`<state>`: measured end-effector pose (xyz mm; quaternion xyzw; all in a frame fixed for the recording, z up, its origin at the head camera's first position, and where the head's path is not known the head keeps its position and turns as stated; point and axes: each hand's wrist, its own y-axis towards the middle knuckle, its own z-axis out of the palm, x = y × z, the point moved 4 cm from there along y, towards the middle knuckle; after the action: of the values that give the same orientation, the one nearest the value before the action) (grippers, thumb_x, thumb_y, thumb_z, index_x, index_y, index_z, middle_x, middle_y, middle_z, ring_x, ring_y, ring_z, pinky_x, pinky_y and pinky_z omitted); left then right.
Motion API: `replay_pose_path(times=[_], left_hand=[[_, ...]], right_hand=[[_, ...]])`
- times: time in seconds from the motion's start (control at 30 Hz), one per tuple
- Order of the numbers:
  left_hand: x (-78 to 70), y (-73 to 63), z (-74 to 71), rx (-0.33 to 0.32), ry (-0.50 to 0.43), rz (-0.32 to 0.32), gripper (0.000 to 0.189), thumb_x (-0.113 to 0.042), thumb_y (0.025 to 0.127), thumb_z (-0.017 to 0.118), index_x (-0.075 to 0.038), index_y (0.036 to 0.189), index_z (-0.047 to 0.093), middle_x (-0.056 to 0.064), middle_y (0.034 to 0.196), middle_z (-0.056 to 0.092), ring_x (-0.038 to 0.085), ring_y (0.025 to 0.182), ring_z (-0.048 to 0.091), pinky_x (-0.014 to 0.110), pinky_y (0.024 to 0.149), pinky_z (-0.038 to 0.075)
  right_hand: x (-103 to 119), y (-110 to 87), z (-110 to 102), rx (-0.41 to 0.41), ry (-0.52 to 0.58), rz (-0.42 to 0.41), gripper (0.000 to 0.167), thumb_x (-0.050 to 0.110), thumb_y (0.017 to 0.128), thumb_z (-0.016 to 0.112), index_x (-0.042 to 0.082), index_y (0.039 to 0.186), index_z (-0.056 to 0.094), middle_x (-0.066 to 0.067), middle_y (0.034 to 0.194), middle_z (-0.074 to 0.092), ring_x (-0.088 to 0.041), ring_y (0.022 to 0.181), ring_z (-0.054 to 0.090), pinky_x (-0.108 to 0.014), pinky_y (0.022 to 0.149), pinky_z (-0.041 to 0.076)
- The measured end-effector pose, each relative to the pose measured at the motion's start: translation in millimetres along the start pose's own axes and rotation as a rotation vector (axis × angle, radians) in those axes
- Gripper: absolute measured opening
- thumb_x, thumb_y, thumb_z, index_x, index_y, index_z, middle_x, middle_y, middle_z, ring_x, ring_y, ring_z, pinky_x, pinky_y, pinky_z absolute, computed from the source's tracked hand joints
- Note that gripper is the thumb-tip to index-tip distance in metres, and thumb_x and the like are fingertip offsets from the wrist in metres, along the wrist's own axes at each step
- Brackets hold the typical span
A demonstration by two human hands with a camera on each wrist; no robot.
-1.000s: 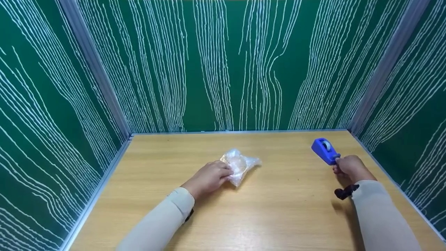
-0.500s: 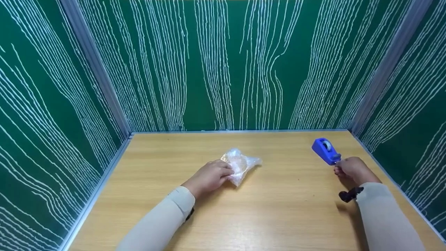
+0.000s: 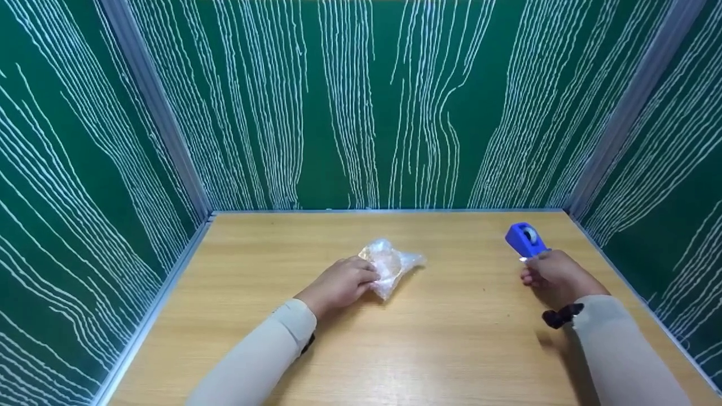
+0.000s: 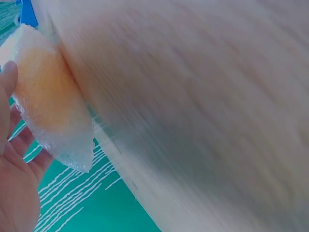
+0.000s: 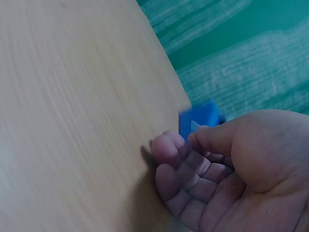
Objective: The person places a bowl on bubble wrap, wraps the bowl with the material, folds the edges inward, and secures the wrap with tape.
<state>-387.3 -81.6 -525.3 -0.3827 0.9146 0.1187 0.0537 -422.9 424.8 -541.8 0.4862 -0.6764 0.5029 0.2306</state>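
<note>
A crumpled clear bubble-wrap bundle [image 3: 389, 264] lies mid-table in the head view. My left hand [image 3: 339, 281] holds its near left side, thumb on one face and fingers behind. Something orange shows through the wrap [image 4: 48, 96] in the left wrist view. Over at the right, a blue tape dispenser [image 3: 522, 238] stands on the table with its roll visible. In front of it, my right hand [image 3: 558, 273] pinches a short piece of clear tape [image 5: 194, 125] between thumb and forefinger, the other fingers curled. The hand covers the dispenser's near end.
The wooden tabletop [image 3: 428, 349] runs back to a green panel [image 3: 333, 186] with white wavy lines. Similar panels flank it at left and right, joined by grey corner posts [image 3: 163, 113]. A dark wrist mount [image 3: 561, 316] hangs at the right cuff.
My right hand first drew slightly back from the dispenser's near end, then moved left, with the tape piece now showing at its fingertips. My left hand and the bubble-wrap bundle stay in place.
</note>
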Motion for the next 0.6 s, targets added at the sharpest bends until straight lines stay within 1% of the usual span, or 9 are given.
replay_pose_path(times=[0.1,0.17,0.27,0.33,0.47,0.6], left_hand=[[-0.1,1.1,1.4,-0.015,0.018,0.032,0.03,-0.029,0.116,0.068,-0.019,0.141,0.082,0.003,0.145,0.077,0.025,0.14,0.069,0.047,0.124,0.055],[-0.5,1.7,1.9,-0.021,0.025,0.045,0.03,-0.028,0.116,0.068,-0.019,0.14,0.082,0.003,0.144,0.078,0.025,0.14,0.07,0.047,0.123,0.056],[-1.0,2.2,1.5,-0.019,0.021,0.039,0.03,-0.028,0.116,0.068,-0.018,0.141,0.082,0.003,0.145,0.078,0.025,0.14,0.069,0.047,0.123,0.056],[-1.6,2.2,0.6,-0.015,0.018,0.03,0.031,-0.029,0.116,0.068,-0.019,0.142,0.081,0.003,0.145,0.078,0.025,0.141,0.069,0.047,0.123,0.056],[-2.2,2.1,-0.2,-0.007,0.019,0.013,0.031,-0.03,0.116,0.068,-0.019,0.142,0.081,0.003,0.146,0.077,0.025,0.142,0.068,0.048,0.124,0.055],[-3.1,2.0,0.0,0.001,0.015,0.001,0.032,-0.031,0.116,0.068,-0.02,0.142,0.081,0.003,0.147,0.077,0.024,0.142,0.068,0.047,0.124,0.055]], right_hand=[[25.9,1.5,21.3,0.02,-0.134,-0.121,0.046,0.027,0.123,0.043,-0.011,0.149,0.048,-0.008,0.106,0.074,-0.02,0.098,0.074,-0.034,0.093,0.063],[46.8,1.2,35.9,0.025,-0.242,-0.234,0.042,0.025,0.122,0.045,-0.011,0.139,0.059,-0.008,0.104,0.075,-0.019,0.095,0.074,-0.034,0.088,0.065],[78.3,-4.0,61.0,0.046,-0.304,-0.346,0.037,0.025,0.12,0.052,-0.008,0.131,0.065,-0.01,0.107,0.075,-0.019,0.094,0.075,-0.034,0.087,0.067],[97.5,-8.1,80.5,0.069,-0.343,-0.409,0.034,0.024,0.119,0.055,-0.006,0.127,0.068,-0.012,0.107,0.076,-0.022,0.094,0.075,-0.035,0.086,0.067],[132.3,-15.4,121.0,0.123,-0.418,-0.487,0.026,0.022,0.117,0.06,-0.001,0.118,0.072,-0.016,0.105,0.078,-0.024,0.093,0.076,-0.039,0.087,0.067],[158.7,-19.8,158.2,0.198,-0.549,-0.538,0.021,0.022,0.115,0.063,0.004,0.115,0.074,-0.019,0.103,0.078,-0.021,0.087,0.073,-0.036,0.08,0.065]])
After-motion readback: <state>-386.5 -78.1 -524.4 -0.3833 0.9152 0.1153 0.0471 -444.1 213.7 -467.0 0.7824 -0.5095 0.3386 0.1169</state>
